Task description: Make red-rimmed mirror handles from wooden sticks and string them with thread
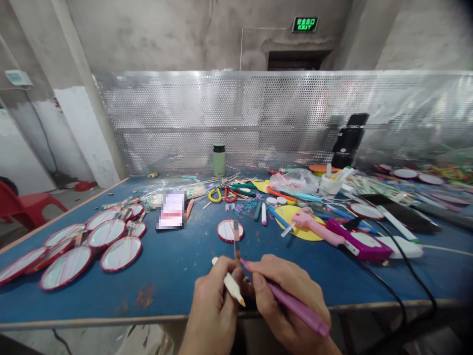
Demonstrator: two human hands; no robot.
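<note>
Stick (237, 245) and white marker (232, 287) share the grip of the left hand (212, 305), held close together over the near edge of the blue table (173, 276), the marker's orange tip bare and slanting toward the near right. The right hand (291, 301) has its grip narrowed around a pink marker (295, 306), whose tip meets or nearly meets the stick just beyond the left fingers. The stick's far end overlaps a small red-rimmed disc (226, 230) near the middle of the table; whether the two are joined I cannot tell. To the left lies a group of similar round paddles (107, 233), some overlapping, with a phone (172, 209) to their right. A green flask (219, 161) stands at the far side. On the right, a pink glue gun (314, 225) rests across a yellow disc (305, 235), beside a purple box (360, 244).
</note>
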